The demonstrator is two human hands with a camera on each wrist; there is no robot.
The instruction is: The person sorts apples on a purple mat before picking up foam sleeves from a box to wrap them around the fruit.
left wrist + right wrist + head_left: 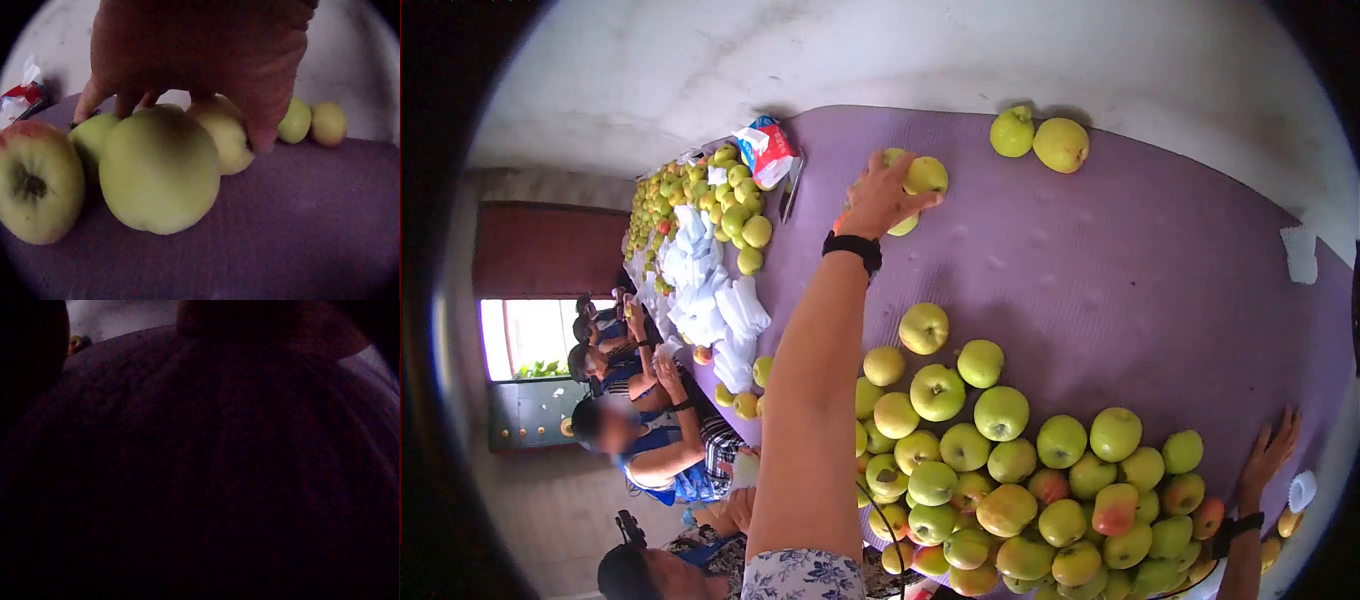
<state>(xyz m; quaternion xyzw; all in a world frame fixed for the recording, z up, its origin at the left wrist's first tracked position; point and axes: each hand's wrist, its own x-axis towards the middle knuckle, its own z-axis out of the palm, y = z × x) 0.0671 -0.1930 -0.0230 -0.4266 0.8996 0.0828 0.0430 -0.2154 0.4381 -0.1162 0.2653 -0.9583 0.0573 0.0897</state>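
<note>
My left hand [882,195] reaches over a small group of apples toward the back of the purple mat [1100,280]. A yellow-green apple [925,176] shows between its thumb and fingers. Seen from the left wrist, the thumb lies against a yellowish apple [232,147] and the fingers bend down behind the group. A large green apple [159,172] and a red-blushed apple [39,181] sit nearer that camera. Far to the right, my right hand [1270,455] rests on the mat with its fingers extended. The right wrist view is mostly dark.
A big heap of apples [1005,510] covers the near side. Two apples [1061,146] stand by the wall. At left lie white foam sleeves [700,270], more apples [735,215] and a red-and-blue packet [767,152]. Several people sit along the left side.
</note>
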